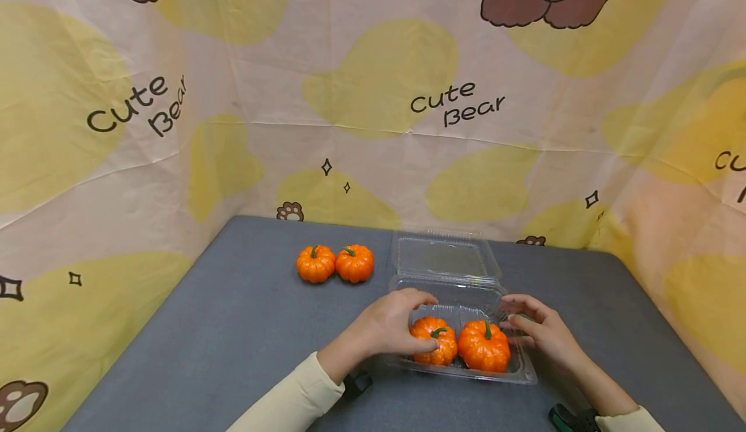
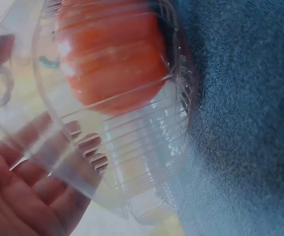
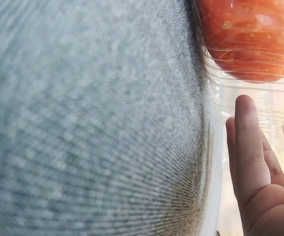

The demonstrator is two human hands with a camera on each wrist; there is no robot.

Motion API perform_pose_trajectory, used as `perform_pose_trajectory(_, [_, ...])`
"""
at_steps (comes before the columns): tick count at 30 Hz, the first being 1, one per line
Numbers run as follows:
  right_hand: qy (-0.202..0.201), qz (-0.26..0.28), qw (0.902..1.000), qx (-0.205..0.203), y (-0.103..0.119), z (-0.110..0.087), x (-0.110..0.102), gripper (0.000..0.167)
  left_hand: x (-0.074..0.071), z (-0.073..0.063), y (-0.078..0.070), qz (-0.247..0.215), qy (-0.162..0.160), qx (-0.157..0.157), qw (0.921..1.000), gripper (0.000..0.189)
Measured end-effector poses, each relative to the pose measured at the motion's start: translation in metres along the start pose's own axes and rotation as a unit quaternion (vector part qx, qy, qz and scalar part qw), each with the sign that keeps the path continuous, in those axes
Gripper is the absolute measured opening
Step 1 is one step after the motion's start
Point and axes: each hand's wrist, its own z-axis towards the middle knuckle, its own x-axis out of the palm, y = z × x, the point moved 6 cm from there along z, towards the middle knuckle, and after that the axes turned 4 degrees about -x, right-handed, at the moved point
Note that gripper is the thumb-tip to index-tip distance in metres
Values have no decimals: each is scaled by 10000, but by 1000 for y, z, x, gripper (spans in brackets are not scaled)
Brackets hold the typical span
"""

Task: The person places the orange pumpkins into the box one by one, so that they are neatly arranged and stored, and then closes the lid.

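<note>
In the head view a clear plastic clamshell box (image 1: 527, 375) lies open on the table, its lid (image 1: 445, 257) folded back. Two small orange pumpkins with green stems sit inside, a left pumpkin (image 1: 445, 351) and a right pumpkin (image 1: 484, 348). My left hand (image 1: 389, 322) arches over the box's left side, thumb in front of the left pumpkin and fingers behind it, with a gap visible at the fingertips. The left wrist view shows those fingers (image 2: 33, 182) through the clear wall, loosely bent. My right hand (image 1: 544, 331) is at the box's right side, fingers extended.
Two more orange pumpkins, one on the left (image 1: 315, 265) and one on the right (image 1: 355, 264), stand side by side behind and left of the box. A grey cloth covers the table (image 1: 233, 328). Behind it hangs a printed curtain (image 1: 361, 95).
</note>
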Motion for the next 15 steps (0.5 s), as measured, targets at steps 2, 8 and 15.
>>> perform_pose_trajectory(2, [-10,1,10000,-11,0,0,0,46,-3,-1,0,-101,-139,57,9998,56])
perform_pose_trajectory(8, [2,29,10000,-30,0,0,0,46,-14,-3,2,-326,-452,39,9984,55])
perform_pose_trajectory(15, [15,17,10000,-1,-1,0,0,46,-26,-4,10,-579,-552,-197,9966,58])
